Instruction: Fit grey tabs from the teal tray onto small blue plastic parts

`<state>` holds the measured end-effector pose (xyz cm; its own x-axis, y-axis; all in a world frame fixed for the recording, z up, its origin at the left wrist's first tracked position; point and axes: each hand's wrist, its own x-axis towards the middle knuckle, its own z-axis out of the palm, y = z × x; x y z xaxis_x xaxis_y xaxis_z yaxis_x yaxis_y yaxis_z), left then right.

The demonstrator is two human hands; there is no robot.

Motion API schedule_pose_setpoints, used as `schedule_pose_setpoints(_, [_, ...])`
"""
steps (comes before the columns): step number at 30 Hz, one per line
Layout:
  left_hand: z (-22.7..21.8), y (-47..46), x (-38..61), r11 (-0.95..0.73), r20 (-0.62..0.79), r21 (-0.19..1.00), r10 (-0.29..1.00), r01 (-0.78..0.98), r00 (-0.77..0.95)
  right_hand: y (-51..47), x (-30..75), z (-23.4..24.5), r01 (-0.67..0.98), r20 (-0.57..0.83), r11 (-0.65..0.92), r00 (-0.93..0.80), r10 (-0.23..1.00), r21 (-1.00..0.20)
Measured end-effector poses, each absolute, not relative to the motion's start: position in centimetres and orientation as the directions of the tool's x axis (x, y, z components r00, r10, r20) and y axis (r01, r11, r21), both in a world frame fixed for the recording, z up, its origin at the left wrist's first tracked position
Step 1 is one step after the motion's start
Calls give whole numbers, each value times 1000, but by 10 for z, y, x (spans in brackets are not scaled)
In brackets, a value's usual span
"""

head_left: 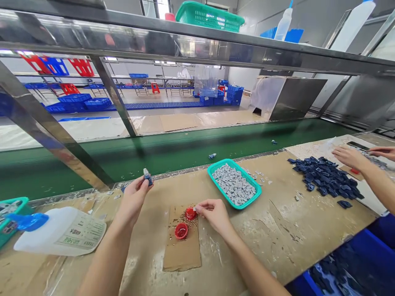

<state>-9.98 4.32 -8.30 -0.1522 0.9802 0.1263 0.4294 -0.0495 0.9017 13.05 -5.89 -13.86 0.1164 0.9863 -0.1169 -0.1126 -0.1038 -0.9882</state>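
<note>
My left hand [135,200] is raised over the table and pinches a small dark blue plastic part with a pale tip [147,176]. Lower and to the right, my right hand [214,213] pinches a small light grey piece [195,209] at the edge of a red cup [190,213]. A second red cup [181,231], with its inside showing, sits just in front. Both cups rest on a piece of cardboard [182,259] speckled with brown spots. Beyond my right hand stands a turquoise basket [258,190] full of small grey pieces [233,183].
Dark blue parts [327,176] lie heaped at the right, near another person's hands [350,156]. A green conveyor belt [173,150] crosses behind, carrying a small part [212,156]. A white bottle [66,230] lies at left. A metal shelf [191,41] spans overhead; a blue crate [361,250] stands lower right.
</note>
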Motion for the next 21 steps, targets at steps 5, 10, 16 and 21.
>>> schedule_pose_setpoints(5, [-66, -44, -105, 17, -52, 985, 978, -171, -203, -58, 123, -144, -82, -166, -156, 132, 977, -984])
schedule_pose_setpoints(10, [-74, -84, -104, 144, -206, 959, 945, -245, -252, -61, 123, -145, 19, -146, -151, 155, 977, -988])
schedule_pose_setpoints(16, [-99, -100, -89, 197, -288, 933, 910, -301, -298, -60, 124, -146, 33, -137, -144, 161, 977, -989])
schedule_pose_setpoints(21, [-112, -102, -72, 220, -296, 934, 918, -283, -264, -57, 124, -150, 34, -137, -145, 175, 975, -989])
